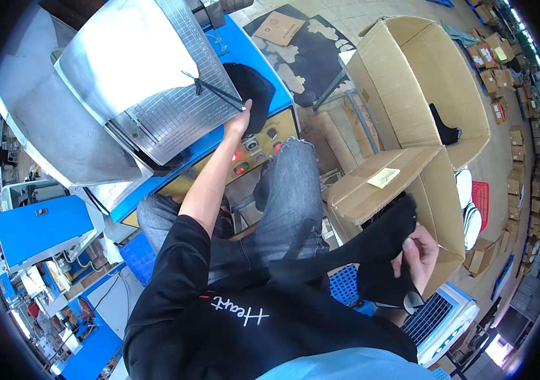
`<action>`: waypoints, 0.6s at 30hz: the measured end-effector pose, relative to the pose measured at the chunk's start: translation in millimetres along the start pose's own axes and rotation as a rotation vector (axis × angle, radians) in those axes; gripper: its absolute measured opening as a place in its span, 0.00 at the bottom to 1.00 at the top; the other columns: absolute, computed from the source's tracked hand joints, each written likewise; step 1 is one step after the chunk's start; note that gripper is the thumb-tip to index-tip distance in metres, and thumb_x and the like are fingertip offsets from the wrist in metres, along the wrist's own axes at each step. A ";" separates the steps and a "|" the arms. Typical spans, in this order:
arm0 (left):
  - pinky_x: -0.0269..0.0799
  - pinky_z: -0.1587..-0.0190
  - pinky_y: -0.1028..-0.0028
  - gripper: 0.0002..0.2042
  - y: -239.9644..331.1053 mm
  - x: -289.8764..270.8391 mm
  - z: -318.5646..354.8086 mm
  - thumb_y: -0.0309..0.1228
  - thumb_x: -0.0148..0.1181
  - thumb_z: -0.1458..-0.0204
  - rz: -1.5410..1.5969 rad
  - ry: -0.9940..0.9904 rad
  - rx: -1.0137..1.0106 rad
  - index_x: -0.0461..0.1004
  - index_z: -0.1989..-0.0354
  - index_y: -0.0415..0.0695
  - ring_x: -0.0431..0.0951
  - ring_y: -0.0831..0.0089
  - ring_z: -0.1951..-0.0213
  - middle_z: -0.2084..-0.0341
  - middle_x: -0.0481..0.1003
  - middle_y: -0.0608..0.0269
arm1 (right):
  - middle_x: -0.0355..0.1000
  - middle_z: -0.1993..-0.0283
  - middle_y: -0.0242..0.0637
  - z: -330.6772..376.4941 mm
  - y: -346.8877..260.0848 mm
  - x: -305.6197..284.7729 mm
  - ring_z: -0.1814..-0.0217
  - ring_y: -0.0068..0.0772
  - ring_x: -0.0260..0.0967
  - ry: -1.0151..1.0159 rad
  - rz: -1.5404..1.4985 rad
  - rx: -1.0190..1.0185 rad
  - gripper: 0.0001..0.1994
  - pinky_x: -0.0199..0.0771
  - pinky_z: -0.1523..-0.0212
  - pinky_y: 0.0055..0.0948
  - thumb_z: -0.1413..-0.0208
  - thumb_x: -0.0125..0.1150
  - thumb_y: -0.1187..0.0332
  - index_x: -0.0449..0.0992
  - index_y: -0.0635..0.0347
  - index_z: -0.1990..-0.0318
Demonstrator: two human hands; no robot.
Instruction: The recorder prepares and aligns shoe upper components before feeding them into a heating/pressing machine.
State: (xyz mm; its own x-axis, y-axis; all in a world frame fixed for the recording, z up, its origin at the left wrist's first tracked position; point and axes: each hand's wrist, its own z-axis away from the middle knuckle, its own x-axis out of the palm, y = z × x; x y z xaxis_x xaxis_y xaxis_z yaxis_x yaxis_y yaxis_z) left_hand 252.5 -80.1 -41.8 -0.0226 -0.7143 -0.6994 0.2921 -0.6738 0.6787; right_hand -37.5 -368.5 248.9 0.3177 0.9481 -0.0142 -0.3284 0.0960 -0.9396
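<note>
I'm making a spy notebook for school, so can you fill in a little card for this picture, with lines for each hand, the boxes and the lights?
Left hand: at a corner of the gridded metal board, beside black cloth; its grip is unclear
Right hand: holding a long black sock
Boxes: two open cardboard ones, an upper box and a lower box with a yellow note
Lights: red light glowing on the button panel
</note>
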 end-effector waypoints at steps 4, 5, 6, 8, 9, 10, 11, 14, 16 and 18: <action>0.58 0.40 0.58 0.36 -7.1 7.3 15.1 0.57 0.50 0.47 -0.204 0.185 0.102 0.66 0.45 0.32 0.65 0.44 0.43 0.45 0.65 0.36 | 0.63 0.59 0.38 -4.7 1.8 19.1 0.79 0.15 0.59 -0.133 -0.067 0.060 0.03 0.60 0.87 0.14 0.46 0.56 0.78 0.70 0.70 0.67; 0.57 0.38 0.60 0.40 0.8 -1.5 20.3 0.60 0.49 0.47 -0.199 0.103 0.057 0.63 0.44 0.29 0.62 0.43 0.41 0.44 0.63 0.33 | 0.63 0.60 0.38 -4.4 -0.2 27.3 0.79 0.15 0.59 -0.141 -0.068 0.065 0.03 0.60 0.87 0.14 0.47 0.55 0.79 0.70 0.71 0.66; 0.57 0.38 0.60 0.40 -1.3 0.9 21.3 0.60 0.49 0.47 -0.199 0.101 0.057 0.63 0.44 0.29 0.62 0.43 0.41 0.44 0.63 0.33 | 0.64 0.63 0.37 -2.7 -0.4 33.4 0.79 0.15 0.60 -0.109 -0.063 0.075 0.02 0.59 0.85 0.14 0.48 0.55 0.81 0.71 0.71 0.67; 0.58 0.40 0.57 0.37 -4.6 -2.3 27.2 0.57 0.52 0.48 -0.233 0.189 0.126 0.66 0.47 0.29 0.64 0.43 0.42 0.46 0.66 0.36 | 0.65 0.63 0.37 -2.8 0.1 41.9 0.79 0.15 0.60 -0.143 -0.030 0.034 0.02 0.59 0.83 0.15 0.49 0.55 0.81 0.71 0.72 0.68; 0.58 0.40 0.57 0.37 -10.1 -4.0 36.1 0.57 0.52 0.48 -0.237 0.190 0.120 0.66 0.47 0.29 0.64 0.43 0.42 0.46 0.66 0.36 | 0.66 0.63 0.37 -3.3 0.6 47.0 0.79 0.15 0.60 -0.175 0.002 -0.007 0.02 0.59 0.82 0.15 0.49 0.56 0.81 0.72 0.72 0.69; 0.60 0.42 0.56 0.33 -5.4 -9.6 55.9 0.53 0.54 0.47 -0.229 0.275 0.200 0.66 0.46 0.32 0.66 0.44 0.44 0.47 0.67 0.37 | 0.67 0.63 0.37 -3.0 -5.7 53.4 0.77 0.16 0.62 -0.198 0.038 0.004 0.02 0.60 0.78 0.16 0.49 0.57 0.80 0.72 0.72 0.69; 0.61 0.44 0.54 0.30 0.1 -19.0 82.1 0.49 0.56 0.47 -0.221 0.356 0.280 0.65 0.45 0.35 0.67 0.44 0.45 0.47 0.67 0.39 | 0.67 0.63 0.37 -3.6 -5.4 58.9 0.77 0.16 0.62 -0.193 0.035 0.014 0.02 0.60 0.78 0.16 0.49 0.57 0.80 0.72 0.72 0.69; 0.58 0.40 0.62 0.30 39.0 -64.3 178.3 0.47 0.48 0.42 0.282 -0.222 0.394 0.59 0.42 0.31 0.68 0.56 0.45 0.48 0.68 0.45 | 0.67 0.64 0.36 -7.1 1.6 70.6 0.71 0.18 0.65 -0.333 0.210 -0.166 0.03 0.62 0.75 0.16 0.47 0.56 0.78 0.72 0.71 0.68; 0.57 0.39 0.65 0.32 19.0 -86.2 235.1 0.53 0.40 0.39 0.876 -0.617 0.040 0.58 0.40 0.33 0.66 0.63 0.43 0.45 0.66 0.50 | 0.68 0.66 0.36 -12.4 6.6 96.5 0.70 0.18 0.66 -0.394 0.159 -0.144 0.03 0.64 0.73 0.18 0.45 0.56 0.77 0.73 0.69 0.67; 0.51 0.36 0.65 0.37 26.6 -108.3 278.2 0.58 0.31 0.39 1.218 -0.758 0.000 0.53 0.35 0.35 0.57 0.63 0.36 0.38 0.59 0.51 | 0.67 0.69 0.33 -23.5 26.9 115.6 0.70 0.16 0.65 -0.435 0.155 -0.107 0.05 0.65 0.73 0.19 0.43 0.56 0.74 0.72 0.69 0.67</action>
State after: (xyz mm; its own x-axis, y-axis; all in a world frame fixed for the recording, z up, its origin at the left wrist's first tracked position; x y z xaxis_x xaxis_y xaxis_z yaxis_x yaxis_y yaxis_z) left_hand -3.3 -73.2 114.3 -0.2577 -0.7630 0.5928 0.5000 0.4197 0.7575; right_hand 11.3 -263.4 214.0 -0.1372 0.9900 -0.0342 -0.2415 -0.0669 -0.9681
